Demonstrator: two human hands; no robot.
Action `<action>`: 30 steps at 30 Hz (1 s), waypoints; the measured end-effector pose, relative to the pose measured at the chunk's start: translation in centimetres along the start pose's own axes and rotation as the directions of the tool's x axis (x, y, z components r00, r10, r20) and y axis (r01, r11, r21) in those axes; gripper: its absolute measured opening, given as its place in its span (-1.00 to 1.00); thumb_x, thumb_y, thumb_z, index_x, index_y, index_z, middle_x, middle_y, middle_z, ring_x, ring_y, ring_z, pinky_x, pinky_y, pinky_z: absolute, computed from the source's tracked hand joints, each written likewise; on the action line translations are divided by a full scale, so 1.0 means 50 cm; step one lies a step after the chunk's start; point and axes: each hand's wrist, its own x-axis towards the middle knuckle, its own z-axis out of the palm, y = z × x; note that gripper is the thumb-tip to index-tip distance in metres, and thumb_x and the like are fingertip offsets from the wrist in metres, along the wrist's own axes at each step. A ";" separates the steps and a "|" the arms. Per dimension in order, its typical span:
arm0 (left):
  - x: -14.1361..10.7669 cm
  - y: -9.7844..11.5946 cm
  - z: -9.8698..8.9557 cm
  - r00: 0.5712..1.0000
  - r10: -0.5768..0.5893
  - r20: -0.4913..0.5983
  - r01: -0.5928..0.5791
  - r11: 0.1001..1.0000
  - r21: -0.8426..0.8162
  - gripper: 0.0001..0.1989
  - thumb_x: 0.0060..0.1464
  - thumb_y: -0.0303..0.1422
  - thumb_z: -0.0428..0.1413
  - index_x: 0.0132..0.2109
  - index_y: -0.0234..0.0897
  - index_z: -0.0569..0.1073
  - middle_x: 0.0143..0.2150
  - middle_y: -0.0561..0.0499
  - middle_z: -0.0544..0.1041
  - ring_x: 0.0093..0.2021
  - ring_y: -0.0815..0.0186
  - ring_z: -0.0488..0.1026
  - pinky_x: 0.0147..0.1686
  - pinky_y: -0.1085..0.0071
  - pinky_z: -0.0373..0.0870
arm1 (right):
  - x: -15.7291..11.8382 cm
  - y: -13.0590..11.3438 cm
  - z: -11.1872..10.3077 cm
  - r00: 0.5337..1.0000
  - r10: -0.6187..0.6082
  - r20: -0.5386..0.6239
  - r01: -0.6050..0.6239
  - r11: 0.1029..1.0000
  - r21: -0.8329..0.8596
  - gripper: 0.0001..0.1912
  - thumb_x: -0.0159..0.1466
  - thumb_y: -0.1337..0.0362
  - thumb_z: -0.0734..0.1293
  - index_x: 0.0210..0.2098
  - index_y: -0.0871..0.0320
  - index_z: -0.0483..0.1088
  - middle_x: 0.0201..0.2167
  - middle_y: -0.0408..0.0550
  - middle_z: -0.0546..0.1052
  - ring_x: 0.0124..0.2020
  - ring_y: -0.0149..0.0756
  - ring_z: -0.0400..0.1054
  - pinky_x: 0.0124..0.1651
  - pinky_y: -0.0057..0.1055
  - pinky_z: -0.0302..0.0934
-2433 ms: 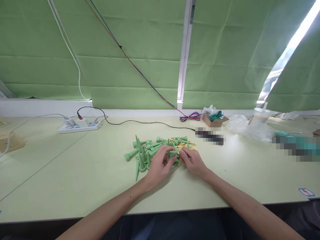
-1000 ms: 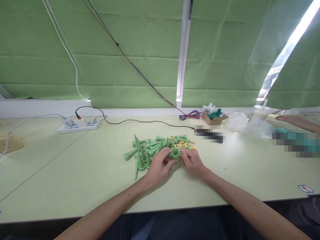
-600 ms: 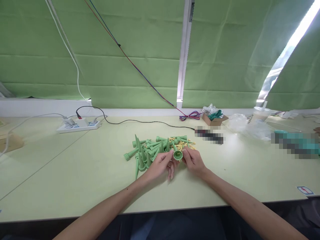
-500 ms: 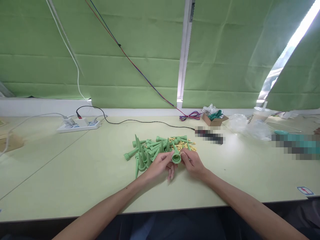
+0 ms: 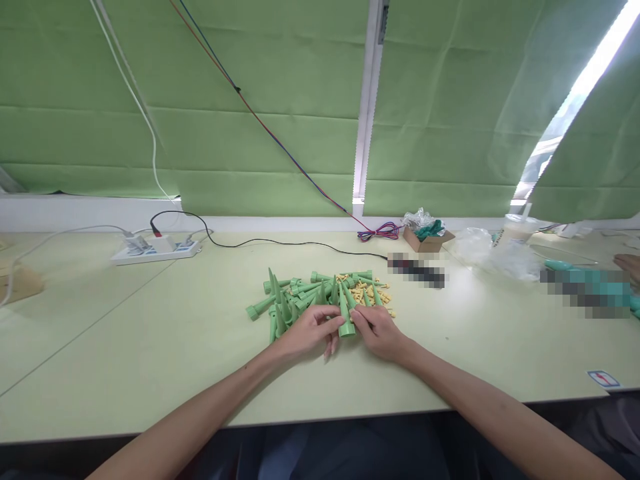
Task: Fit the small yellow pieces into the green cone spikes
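Note:
A green cone-shaped piece stands between my two hands, its wide end toward me and its tip pointing away. My left hand grips it from the left with thumb and fingers. The fingers of my right hand are pinched at its right side, close to another green cone; what exactly they hold is partly hidden. Just behind lies a pile of green cones, some upright and some on their sides. Small yellow pieces are heaped at the pile's right.
A white power strip sits at the left. Behind are a bundled cable and a small cardboard box. Plastic bags and a drink cup stand at the right, where a person's hand shows at the edge.
The green piece has tilted so its open round end no longer faces me, and it has shifted slightly left. At the far right, more of another person's hand shows.

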 end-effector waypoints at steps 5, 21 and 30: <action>0.002 -0.010 -0.008 0.999 0.036 -0.011 -0.034 0.995 0.098 -0.63 0.21 -0.09 0.08 -0.27 -0.37 0.43 -0.59 0.05 0.42 -0.65 0.39 0.39 -0.65 0.50 0.32 | -0.001 0.002 0.003 0.999 0.006 0.040 -0.004 0.998 -0.064 -0.61 0.44 0.25 0.07 -0.54 0.11 0.00 -0.65 -0.26 0.06 -0.62 -0.44 -0.03 -0.49 -0.42 -0.11; 0.010 -0.016 -0.010 0.987 0.130 -0.094 -0.109 0.974 0.201 -0.65 0.20 -0.15 0.10 -0.41 -0.34 0.37 -0.61 0.10 0.36 -0.67 0.44 0.35 -0.66 0.52 0.26 | 0.005 0.025 0.011 0.998 -0.021 0.053 0.028 0.990 -0.137 -0.61 0.42 0.27 0.07 -0.56 0.12 0.02 -0.66 -0.26 0.06 -0.62 -0.45 -0.06 -0.50 -0.43 -0.14; 0.018 -0.017 -0.015 0.986 0.133 -0.105 -0.110 0.974 0.197 -0.69 0.21 -0.17 0.08 -0.28 -0.37 0.47 -0.57 0.10 0.36 -0.65 0.41 0.39 -0.66 0.50 0.30 | 0.014 0.040 0.011 0.998 -0.039 0.050 0.048 0.982 -0.183 -0.60 0.44 0.24 0.06 -0.55 0.11 0.10 -0.65 -0.24 0.13 -0.62 -0.43 0.02 -0.50 -0.43 -0.08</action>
